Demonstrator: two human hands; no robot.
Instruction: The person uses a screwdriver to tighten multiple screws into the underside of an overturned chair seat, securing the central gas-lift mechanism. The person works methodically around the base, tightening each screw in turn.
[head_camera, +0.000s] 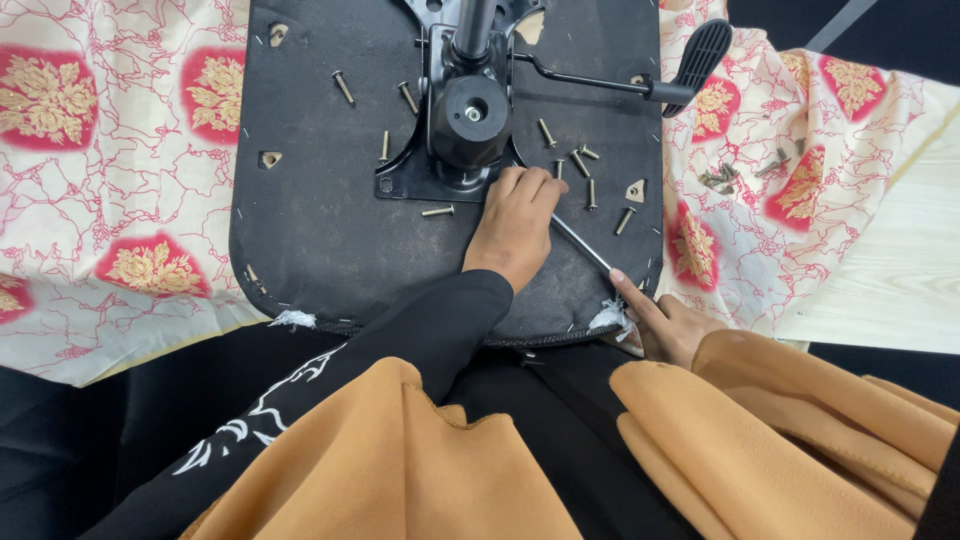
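Observation:
A black chair seat (320, 230) lies upside down on a patterned cloth, with its black metal mechanism plate (468, 115) on top. My left hand (515, 225) rests on the seat, its fingers curled at the plate's lower right corner, where the tip of a screwdriver shaft (585, 245) ends; what the fingers pinch is hidden. My right hand (665, 325) sits at the seat's near right edge and holds the screwdriver's rear end, index finger stretched along the shaft. The handle is hidden in that hand.
Several loose screws (435, 211) lie scattered on the seat around the plate. A lever with a black paddle (700, 50) sticks out to the right. More screws (720, 177) sit on the red-and-cream cloth (100, 200). A pale wooden surface (900, 260) lies right; orange fabric (780, 440) drapes near.

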